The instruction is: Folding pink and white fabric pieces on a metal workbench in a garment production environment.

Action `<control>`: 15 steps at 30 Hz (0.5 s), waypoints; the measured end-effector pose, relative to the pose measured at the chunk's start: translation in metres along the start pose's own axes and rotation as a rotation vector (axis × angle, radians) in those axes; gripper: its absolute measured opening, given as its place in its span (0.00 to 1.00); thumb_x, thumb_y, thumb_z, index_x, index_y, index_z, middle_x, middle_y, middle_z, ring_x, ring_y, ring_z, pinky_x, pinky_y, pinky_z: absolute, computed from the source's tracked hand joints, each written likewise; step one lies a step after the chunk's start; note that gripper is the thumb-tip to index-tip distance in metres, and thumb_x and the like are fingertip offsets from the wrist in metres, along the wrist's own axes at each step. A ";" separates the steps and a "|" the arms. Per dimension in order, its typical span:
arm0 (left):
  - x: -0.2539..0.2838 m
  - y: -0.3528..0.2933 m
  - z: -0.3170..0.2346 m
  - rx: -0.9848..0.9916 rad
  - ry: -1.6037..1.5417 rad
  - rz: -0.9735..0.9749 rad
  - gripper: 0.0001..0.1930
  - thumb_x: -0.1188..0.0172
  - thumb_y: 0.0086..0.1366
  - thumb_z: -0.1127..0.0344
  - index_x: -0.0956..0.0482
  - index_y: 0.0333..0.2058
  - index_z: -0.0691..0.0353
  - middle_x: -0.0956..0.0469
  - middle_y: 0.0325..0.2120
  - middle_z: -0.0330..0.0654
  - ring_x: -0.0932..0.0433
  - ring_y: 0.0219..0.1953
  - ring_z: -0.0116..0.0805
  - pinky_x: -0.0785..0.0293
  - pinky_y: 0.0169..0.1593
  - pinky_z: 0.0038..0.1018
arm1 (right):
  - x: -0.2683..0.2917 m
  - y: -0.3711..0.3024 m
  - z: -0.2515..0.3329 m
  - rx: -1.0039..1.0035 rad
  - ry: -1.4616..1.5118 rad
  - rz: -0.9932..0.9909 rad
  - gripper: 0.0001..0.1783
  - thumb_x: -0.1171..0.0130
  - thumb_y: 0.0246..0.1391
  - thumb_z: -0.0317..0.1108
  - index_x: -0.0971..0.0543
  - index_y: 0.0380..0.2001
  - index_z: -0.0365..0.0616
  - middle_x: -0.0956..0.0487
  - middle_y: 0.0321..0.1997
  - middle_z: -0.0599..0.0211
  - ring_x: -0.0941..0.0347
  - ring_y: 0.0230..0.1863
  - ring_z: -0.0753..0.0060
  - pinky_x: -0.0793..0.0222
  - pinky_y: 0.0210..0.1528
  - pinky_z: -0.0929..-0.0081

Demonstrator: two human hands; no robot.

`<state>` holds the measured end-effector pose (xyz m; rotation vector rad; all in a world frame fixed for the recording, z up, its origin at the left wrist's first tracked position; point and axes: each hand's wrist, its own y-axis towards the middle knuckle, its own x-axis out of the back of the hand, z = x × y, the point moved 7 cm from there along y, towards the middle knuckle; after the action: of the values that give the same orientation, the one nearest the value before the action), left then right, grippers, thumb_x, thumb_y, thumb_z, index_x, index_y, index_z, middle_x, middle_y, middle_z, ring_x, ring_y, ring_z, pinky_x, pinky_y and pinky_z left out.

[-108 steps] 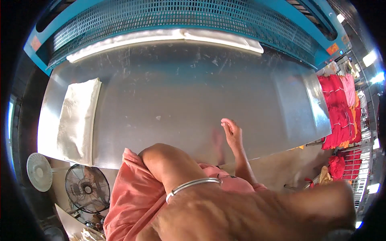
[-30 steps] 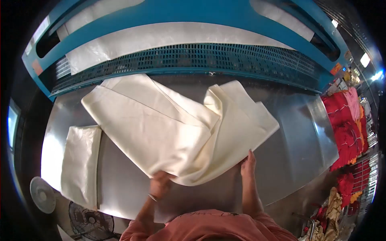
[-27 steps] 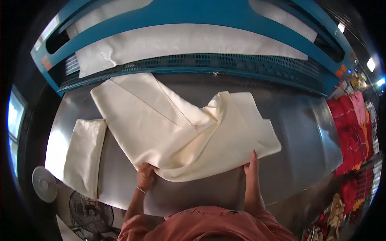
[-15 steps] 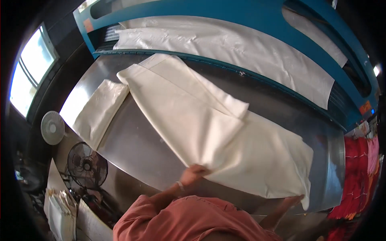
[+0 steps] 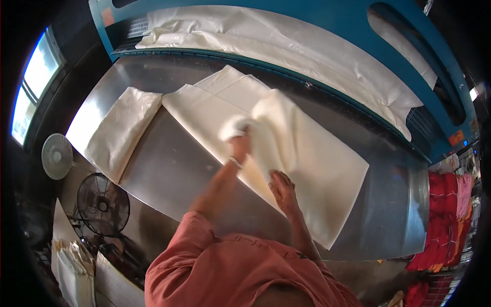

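A large cream cloth [image 5: 322, 169], partly folded over itself, lies slantwise across a metal table [image 5: 169, 169]. My left hand [image 5: 239, 146], a little blurred, is closed on a bunched, raised edge of this cloth near its middle. My right hand [image 5: 283, 189] rests on the cloth's near edge with its fingers stretched out. Under the bunched part, flat layers of cloth reach toward the far left. A smaller folded cream cloth [image 5: 125, 130] lies left of the big one, touching its corner.
Behind the table stands a blue machine [image 5: 327, 25] with white fabric [image 5: 286, 43] along its opening. At the left are a white fan [image 5: 57, 156], a black fan [image 5: 103, 204] and a stack of cloths [image 5: 74, 268]. Red fabric [image 5: 442, 220] hangs at the right.
My left hand has moved up and away, carrying the cloth's edge across its middle. My right hand has come from the right corner inward to the near edge; the right end has been folded in.
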<state>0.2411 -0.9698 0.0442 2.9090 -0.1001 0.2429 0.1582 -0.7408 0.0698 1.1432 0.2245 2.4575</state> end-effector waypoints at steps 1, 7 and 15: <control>0.031 0.025 0.037 0.170 -0.258 -0.067 0.16 0.46 0.58 0.60 0.28 0.40 0.66 0.25 0.36 0.44 0.28 0.36 0.35 0.32 0.40 0.30 | -0.011 -0.008 -0.003 -0.011 -0.097 0.000 0.20 0.47 0.49 0.34 0.31 0.46 0.39 0.32 0.51 0.54 0.38 0.54 0.55 0.42 0.53 0.63; 0.199 0.104 0.108 0.063 0.952 -0.367 0.34 0.36 0.44 0.57 0.37 0.49 0.67 0.27 0.29 0.48 0.27 0.36 0.47 0.32 0.41 0.32 | -0.002 -0.063 -0.030 -0.133 -0.216 -0.069 0.14 0.47 0.47 0.32 0.26 0.38 0.39 0.29 0.47 0.56 0.35 0.52 0.58 0.42 0.52 0.64; 0.122 0.146 0.106 0.186 -0.391 0.163 0.04 0.46 0.53 0.74 0.24 0.28 0.65 0.28 0.22 0.32 0.32 0.25 0.20 0.34 0.32 0.19 | 0.116 -0.205 -0.112 -0.691 -0.140 -0.807 0.15 0.49 0.52 0.35 0.26 0.37 0.35 0.26 0.42 0.57 0.31 0.44 0.60 0.39 0.50 0.69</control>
<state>0.3647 -1.1417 -0.0058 3.0949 -0.3982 -0.3111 0.0686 -0.5030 0.0130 0.7067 -0.1756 1.5346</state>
